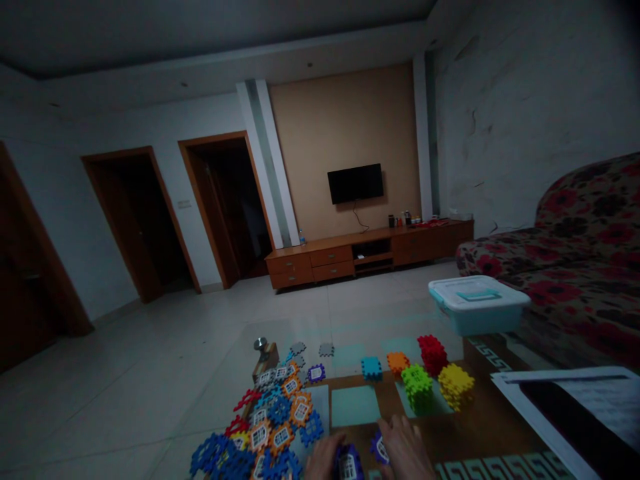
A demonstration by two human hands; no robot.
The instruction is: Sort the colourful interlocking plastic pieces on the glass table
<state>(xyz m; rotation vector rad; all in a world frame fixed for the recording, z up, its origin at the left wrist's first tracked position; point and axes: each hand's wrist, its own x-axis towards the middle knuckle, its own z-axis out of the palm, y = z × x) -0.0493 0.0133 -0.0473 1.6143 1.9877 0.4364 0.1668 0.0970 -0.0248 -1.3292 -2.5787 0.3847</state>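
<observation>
Matt plastic tiles (281, 437), smooth glass tabletop (355, 407), plastic box (477, 317), cloth sofa (585, 233), wooden cabinet (330, 257), glossy floor (150, 360)

Ahead of the fingers (399, 432), a pale square glass panel (356, 405) lies open; jumbled multicoloured plastic tiles (281, 437) block leftward, a lime-green plastic stack (417, 388) forward-right.

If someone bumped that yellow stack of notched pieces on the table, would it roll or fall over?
The yellow stack probably wouldn't roll, since its edges are notched rather than smooth. It might topple or shed pieces, as it looks several layers high; whether they lock together I can't tell. Each piece is likely light, judging by how thin the layers look.
</observation>
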